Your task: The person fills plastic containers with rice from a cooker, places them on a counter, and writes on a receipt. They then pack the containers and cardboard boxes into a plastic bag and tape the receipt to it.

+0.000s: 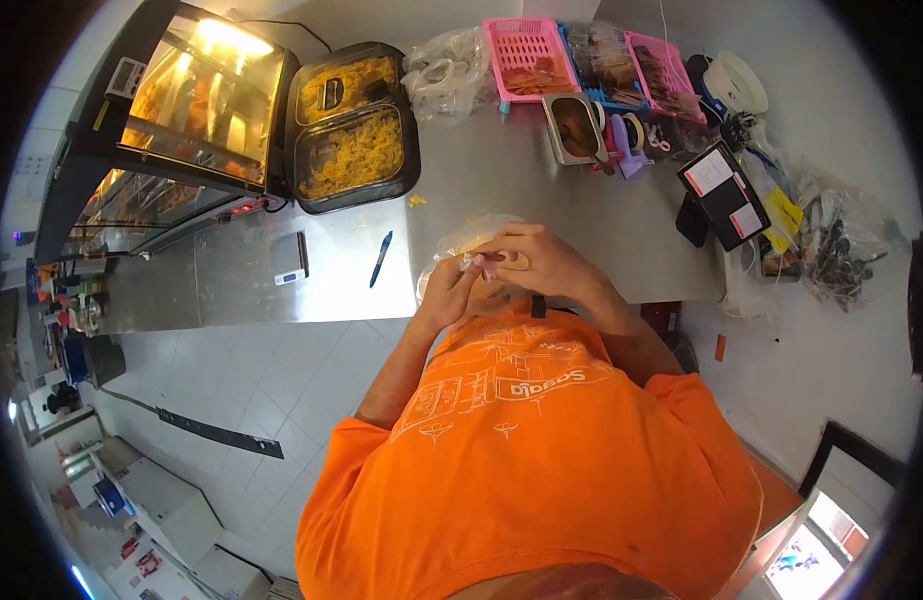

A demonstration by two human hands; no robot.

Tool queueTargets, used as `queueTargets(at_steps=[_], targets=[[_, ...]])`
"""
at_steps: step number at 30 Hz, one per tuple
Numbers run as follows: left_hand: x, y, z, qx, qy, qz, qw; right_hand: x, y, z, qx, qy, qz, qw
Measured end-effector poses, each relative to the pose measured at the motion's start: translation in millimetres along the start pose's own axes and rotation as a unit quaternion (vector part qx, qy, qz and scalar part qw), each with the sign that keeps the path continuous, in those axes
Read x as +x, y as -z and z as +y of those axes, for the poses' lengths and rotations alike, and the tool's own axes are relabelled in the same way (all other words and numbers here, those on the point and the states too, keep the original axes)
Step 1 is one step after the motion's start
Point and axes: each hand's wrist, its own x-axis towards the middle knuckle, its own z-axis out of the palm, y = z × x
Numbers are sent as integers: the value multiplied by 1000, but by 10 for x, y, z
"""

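Observation:
Both hands meet over the front of the steel counter. My left hand grips the lower edge of a clear plastic bag that holds something pale. My right hand is curled over the bag's top from the right, fingers pinching the plastic near the left hand's fingertips. The bag's contents are mostly hidden by the fingers. My orange shirt fills the lower part of the view.
A lit glass warming case stands at the left. Beside it are two black trays of yellow rice. A blue pen and a small scale lie on the counter. Pink baskets, a metal sauce tub and a card terminal sit at the right.

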Motion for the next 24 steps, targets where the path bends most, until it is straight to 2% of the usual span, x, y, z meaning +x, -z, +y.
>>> queueTargets(at_steps=[3, 6, 9, 12, 15, 18, 21, 24], targets=[[-23, 84, 180, 15, 62, -24, 998, 70, 54, 29, -52, -18, -20, 998], [-18, 90, 340, -29, 78, -28, 996, 71, 62, -151, -66, 34, 21, 997], [1, 133, 274, -38, 101, -38, 993, 13, -45, -107, -15, 19, 43, 999], [-6, 181, 217, -38, 162, -44, 985, -30, -181, -63, -40, 38, 78, 995], [15, 234, 354, -54, 138, -63, 987, -131, -279, -131, 15, 21, 87, 996], [-13, 183, 372, -18, 127, -28, 991, -219, -319, -124, 50, -33, 43, 997], [-19, 185, 415, 174, -29, -33, 984, -178, -231, 38, -41, 71, -1, 997], [9, 240, 287, 345, -251, -43, 903, -23, -65, 63, 22, 35, 91, 995]])
